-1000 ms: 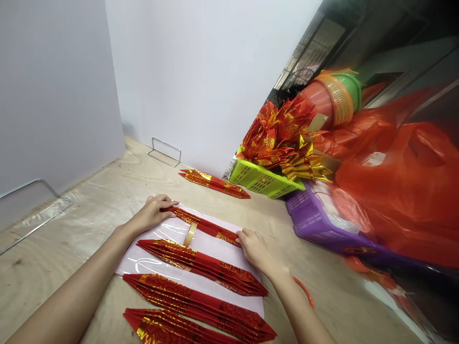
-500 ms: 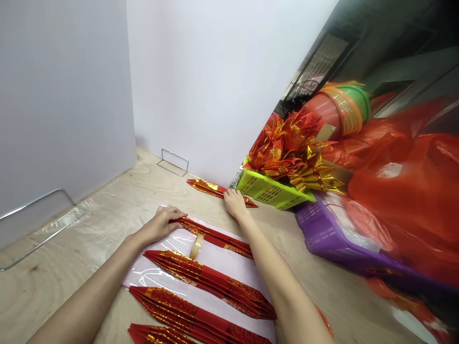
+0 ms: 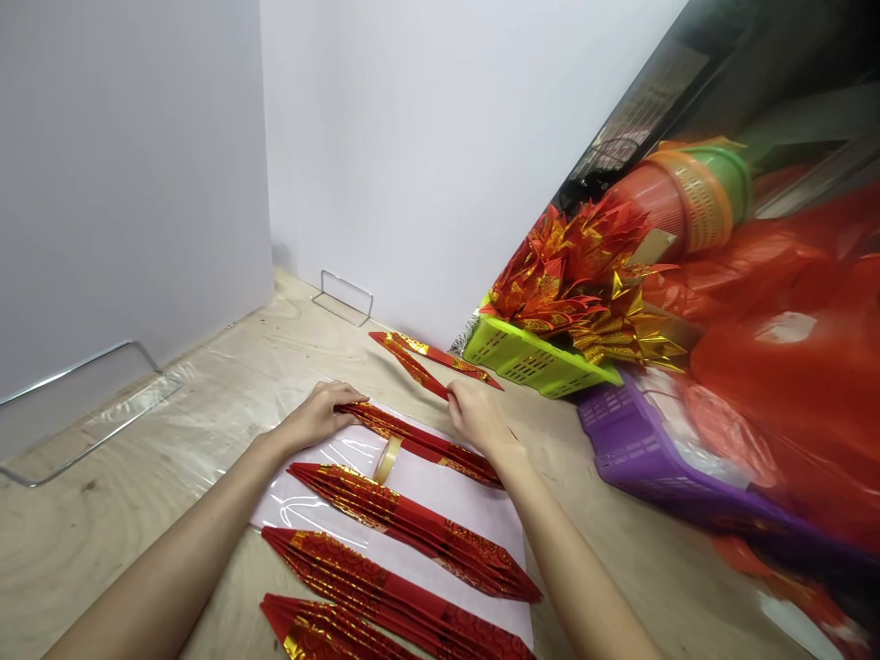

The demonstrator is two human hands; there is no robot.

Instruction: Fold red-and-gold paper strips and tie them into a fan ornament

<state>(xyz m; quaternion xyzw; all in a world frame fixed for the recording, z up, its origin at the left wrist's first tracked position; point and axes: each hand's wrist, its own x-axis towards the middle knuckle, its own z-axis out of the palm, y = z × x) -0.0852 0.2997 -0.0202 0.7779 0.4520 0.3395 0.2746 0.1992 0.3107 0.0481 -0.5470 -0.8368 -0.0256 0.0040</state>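
Presently, three thick pleated bundles, the first [image 3: 412, 532], the second [image 3: 385, 587] and the third [image 3: 330, 632], lie nearer to the person than the tape roll [image 3: 389, 461]. Just beyond this roll lies a thinner bundle [image 3: 412, 438], which I judge less complete than the others. The left hand [image 3: 320, 417] pinches its left end. The right hand [image 3: 478, 417] grips one end of a loose red-gold strip [image 3: 416, 368], slanting beyond the roll and not yet laid with any bundle. Farther beyond the roll, another strip [image 3: 440, 353] rests on the tabletop [image 3: 289, 344], beside the green basket [image 3: 529, 362].

The lower picture edge cuts the third bundle. The right fingertips are partly hidden, and the right wrist covers the thinner bundle's far right end. I cannot tell how many layers each bundle has.
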